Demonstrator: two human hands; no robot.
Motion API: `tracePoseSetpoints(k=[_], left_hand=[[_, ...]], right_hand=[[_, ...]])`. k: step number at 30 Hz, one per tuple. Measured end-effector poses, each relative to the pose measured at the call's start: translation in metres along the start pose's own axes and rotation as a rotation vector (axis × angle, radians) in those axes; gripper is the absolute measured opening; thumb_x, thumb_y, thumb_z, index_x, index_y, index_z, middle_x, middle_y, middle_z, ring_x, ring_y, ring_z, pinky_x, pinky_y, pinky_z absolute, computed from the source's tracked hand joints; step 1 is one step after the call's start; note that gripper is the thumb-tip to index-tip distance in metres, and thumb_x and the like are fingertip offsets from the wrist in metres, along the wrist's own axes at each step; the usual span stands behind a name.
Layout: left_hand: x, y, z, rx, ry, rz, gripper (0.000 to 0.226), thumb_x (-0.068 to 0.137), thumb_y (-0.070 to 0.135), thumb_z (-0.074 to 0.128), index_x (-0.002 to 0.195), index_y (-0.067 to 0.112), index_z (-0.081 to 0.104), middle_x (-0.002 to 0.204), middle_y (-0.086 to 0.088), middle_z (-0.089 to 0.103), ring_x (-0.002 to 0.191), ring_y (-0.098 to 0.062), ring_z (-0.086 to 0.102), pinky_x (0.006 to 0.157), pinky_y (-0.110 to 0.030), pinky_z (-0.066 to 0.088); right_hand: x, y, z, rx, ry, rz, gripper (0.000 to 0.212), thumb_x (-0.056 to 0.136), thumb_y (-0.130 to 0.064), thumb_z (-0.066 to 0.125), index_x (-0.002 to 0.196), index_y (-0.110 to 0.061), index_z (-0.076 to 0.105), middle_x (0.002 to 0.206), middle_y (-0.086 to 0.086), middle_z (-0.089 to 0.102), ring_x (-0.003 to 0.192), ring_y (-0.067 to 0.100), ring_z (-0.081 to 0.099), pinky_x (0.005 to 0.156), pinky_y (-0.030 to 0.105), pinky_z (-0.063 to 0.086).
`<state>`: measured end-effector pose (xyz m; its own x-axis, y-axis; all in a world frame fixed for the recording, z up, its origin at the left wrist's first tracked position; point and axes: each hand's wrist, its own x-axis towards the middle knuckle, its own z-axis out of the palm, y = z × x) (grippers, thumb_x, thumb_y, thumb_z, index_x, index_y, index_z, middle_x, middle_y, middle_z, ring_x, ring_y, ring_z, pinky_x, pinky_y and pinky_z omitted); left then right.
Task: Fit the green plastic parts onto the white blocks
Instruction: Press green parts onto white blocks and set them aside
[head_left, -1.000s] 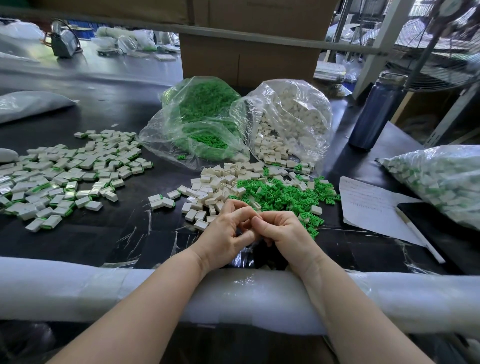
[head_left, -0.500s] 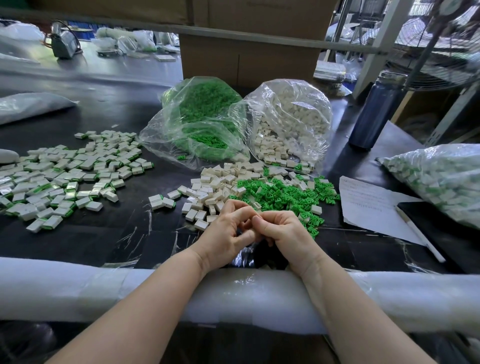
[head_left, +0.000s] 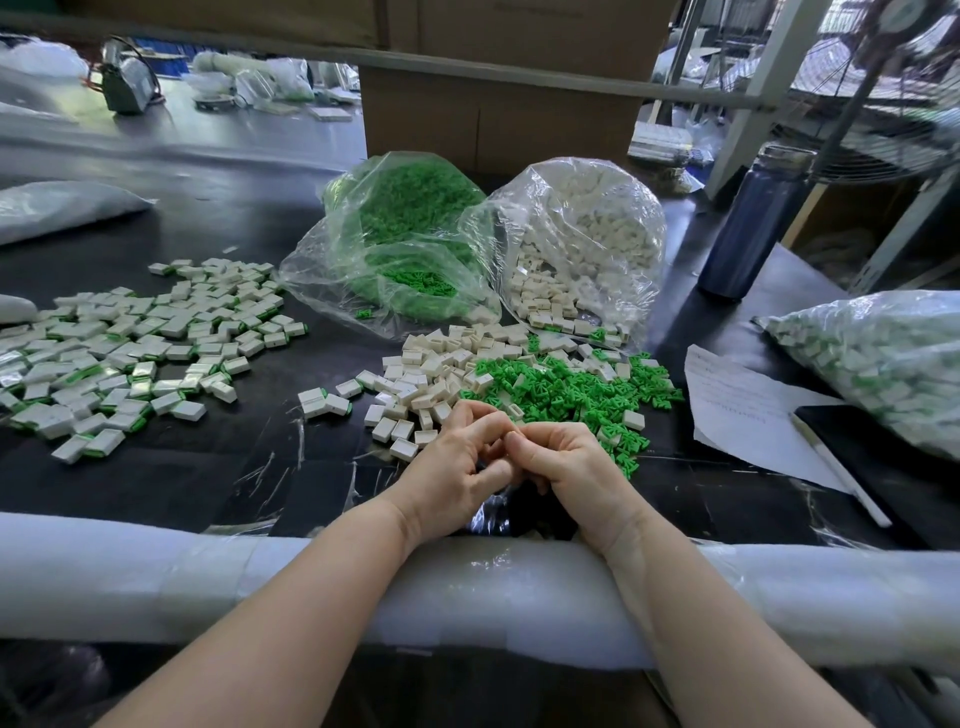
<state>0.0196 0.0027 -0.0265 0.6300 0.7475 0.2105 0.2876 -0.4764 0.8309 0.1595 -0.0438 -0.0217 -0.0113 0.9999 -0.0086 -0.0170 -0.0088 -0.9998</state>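
A spread of white blocks already fitted with green parts (head_left: 135, 353) covers the left of the dark table (head_left: 208, 478). At centre, the left hand (head_left: 452, 467) and right hand (head_left: 571, 462) meet with fingers curled together; what they pinch is hidden. Just beyond them lie loose white blocks (head_left: 431, 374) and a heap of green parts (head_left: 566, 389), in front of a bag of green parts (head_left: 405, 244) and a bag of white blocks (head_left: 576, 244). Farther right stand a blue bottle (head_left: 753, 223), a paper sheet (head_left: 743, 410) and another filled bag (head_left: 883, 358).
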Motion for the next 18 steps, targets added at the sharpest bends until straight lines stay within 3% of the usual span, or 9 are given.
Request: tracePoseSetpoints(k=[6, 18], left_hand=[[0.001, -0.0013, 0.0007, 0.01, -0.008, 0.002, 0.011, 0.085, 0.008, 0.056, 0.094, 0.012, 0.059, 0.103, 0.009, 0.037, 0.1, -0.008, 0.044, 0.086, -0.005, 0.035], [0.0006, -0.0017, 0.0003, 0.004, -0.026, -0.004, 0.008, 0.086, 0.011, 0.056, 0.091, 0.018, 0.057, 0.104, 0.009, 0.037, 0.1, -0.009, 0.045, 0.089, -0.014, 0.04]], right_hand=[[0.0006, -0.0008, 0.0002, 0.008, -0.004, -0.001, 0.022, 0.091, -0.004, 0.052, 0.089, 0.014, 0.064, 0.052, -0.004, 0.059, 0.046, 0.001, 0.051, 0.045, 0.01, 0.038], [-0.0005, -0.0032, 0.0015, 0.021, -0.019, -0.009, 0.019, 0.092, -0.002, 0.049, 0.083, 0.006, 0.063, 0.047, -0.008, 0.057, 0.042, 0.0, 0.049, 0.043, 0.008, 0.036]])
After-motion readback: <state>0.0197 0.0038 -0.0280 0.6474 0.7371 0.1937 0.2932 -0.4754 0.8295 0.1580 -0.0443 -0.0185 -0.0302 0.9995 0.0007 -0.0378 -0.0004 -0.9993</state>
